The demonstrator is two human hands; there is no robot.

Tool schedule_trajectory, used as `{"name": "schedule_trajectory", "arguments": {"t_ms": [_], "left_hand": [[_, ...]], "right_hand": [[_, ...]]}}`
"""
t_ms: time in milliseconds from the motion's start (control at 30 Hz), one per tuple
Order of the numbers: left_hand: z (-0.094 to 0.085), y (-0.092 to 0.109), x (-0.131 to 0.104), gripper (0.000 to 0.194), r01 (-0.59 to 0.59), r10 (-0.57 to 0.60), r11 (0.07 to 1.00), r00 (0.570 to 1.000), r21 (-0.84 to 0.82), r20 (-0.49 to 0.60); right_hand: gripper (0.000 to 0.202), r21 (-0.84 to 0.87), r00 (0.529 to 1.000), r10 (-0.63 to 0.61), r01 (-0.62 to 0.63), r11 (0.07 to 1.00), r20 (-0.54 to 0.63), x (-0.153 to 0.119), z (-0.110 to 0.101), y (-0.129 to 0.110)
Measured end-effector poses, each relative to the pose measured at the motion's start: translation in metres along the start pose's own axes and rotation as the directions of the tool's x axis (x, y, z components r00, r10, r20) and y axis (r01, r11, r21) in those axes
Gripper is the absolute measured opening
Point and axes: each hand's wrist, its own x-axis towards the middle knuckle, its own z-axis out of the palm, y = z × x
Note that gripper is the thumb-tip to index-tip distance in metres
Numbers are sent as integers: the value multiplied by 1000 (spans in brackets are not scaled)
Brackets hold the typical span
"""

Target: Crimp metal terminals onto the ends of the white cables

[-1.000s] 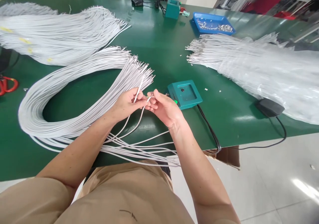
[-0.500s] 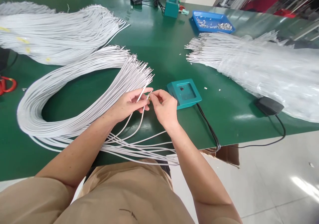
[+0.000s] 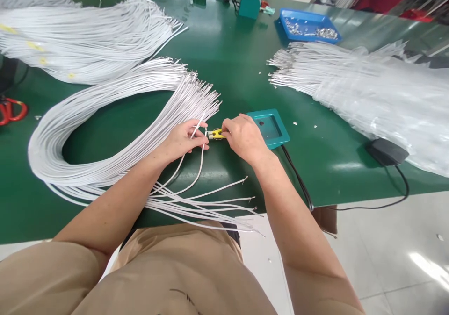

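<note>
My left hand (image 3: 187,139) is closed on a white cable (image 3: 201,158) whose end stands up at the fingertips; a second white cable (image 3: 181,161) passes up through the same fingers. From the right, my right hand (image 3: 243,135) grips small yellow thread snips (image 3: 217,133), their metal blades pointing left at the tip of the held cable. Whether the blades touch it I cannot tell. Behind and left of my left hand lies a looped bundle of white cables (image 3: 94,168). Several loose cable ends (image 3: 224,204) fan out below my hands toward the table edge.
A teal square-framed device (image 3: 277,139) sits just beyond my right hand. A second cable bundle (image 3: 87,39) lies at the back left, a plastic-wrapped bundle (image 3: 379,90) at the right. A blue tray (image 3: 305,37) holds small metal parts. Red-handled scissors (image 3: 16,110) lie far left.
My right hand has moved slightly right from the cable tip, and the yellow snips now show between my hands. My left hand keeps its hold on the cables. The view has shifted slightly.
</note>
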Motion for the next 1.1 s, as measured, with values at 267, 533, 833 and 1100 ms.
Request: {"name": "schedule_trajectory", "arguments": {"t_ms": [267, 533, 833, 1100], "left_hand": [[7, -3, 1, 44, 19, -18, 998, 1000, 53, -15], [15, -3, 0, 43, 42, -35, 994, 997, 100, -71], [10, -4, 2, 45, 65, -65, 998, 998, 20, -20], [-15, 7, -3, 54, 23, -22, 999, 1000, 23, -20]], "right_hand": [[16, 43, 998, -34, 37, 998, -55, -4, 7, 6], [16, 8, 1000, 9, -9, 1000, -28, -2, 3, 2], [44, -41, 908, 287, -313, 949, -304, -17, 16, 18], [36, 49, 928, 178, -171, 984, -327, -21, 4, -11]]}}
